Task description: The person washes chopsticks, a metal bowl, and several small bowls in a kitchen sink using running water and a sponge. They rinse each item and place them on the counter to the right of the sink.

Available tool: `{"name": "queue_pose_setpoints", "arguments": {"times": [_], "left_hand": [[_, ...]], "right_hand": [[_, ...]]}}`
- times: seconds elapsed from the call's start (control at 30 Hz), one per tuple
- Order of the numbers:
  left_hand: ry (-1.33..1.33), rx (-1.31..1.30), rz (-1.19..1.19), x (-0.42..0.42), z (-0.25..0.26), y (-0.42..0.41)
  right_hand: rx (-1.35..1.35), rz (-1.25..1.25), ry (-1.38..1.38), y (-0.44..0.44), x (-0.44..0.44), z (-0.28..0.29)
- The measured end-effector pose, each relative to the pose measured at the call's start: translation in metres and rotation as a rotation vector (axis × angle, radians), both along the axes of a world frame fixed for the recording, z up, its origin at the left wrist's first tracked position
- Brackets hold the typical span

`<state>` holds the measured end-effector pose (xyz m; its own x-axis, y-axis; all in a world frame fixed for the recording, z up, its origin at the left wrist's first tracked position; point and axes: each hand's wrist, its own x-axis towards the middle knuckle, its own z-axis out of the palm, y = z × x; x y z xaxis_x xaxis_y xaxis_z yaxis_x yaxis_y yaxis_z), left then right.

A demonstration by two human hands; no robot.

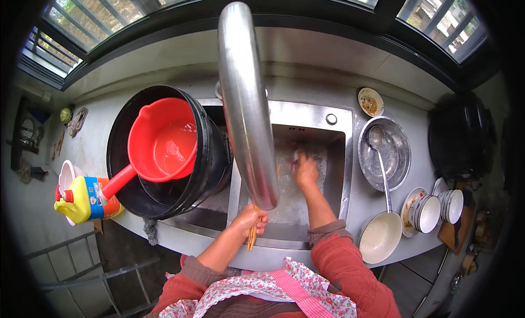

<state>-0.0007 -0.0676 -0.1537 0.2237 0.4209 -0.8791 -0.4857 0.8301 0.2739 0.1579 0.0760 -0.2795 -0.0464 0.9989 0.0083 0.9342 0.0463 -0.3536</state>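
My left hand (248,219) grips a bundle of wooden chopsticks (252,237) above the near side of the stainless steel sink (348,154). The arched metal faucet (246,92) covers part of the bundle. Down in the right basin, my right hand (307,170) is blurred at its fingertips. Something pale and dark shows by those fingers, too smeared to name, so I cannot tell whether they hold it. Wet, whitish streaks mark the basin floor. A thin light-brown stick (279,170) shows just right of the faucet.
Left of the faucet, a red dipper (162,141) rests in a black bucket (209,154) beside a yellow jug (80,199). To the right are a metal basin (393,170) with a ladle (381,166), a white bowl (381,240), stacked bowls (428,213) and a soiled dish (370,101).
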Motion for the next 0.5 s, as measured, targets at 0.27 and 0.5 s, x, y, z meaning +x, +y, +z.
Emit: {"name": "queue_pose_setpoints", "arguments": {"times": [0.27, 0.5], "left_hand": [[0.197, 0.054, 0.02, -0.001, -0.056, 0.027], [0.072, 0.078, -0.192, 0.007, -0.004, 0.026]], "right_hand": [[-0.759, 0.095, 0.82, -0.038, -0.006, 0.071], [0.033, 0.217, 0.638, -0.063, -0.036, 0.091]]}}
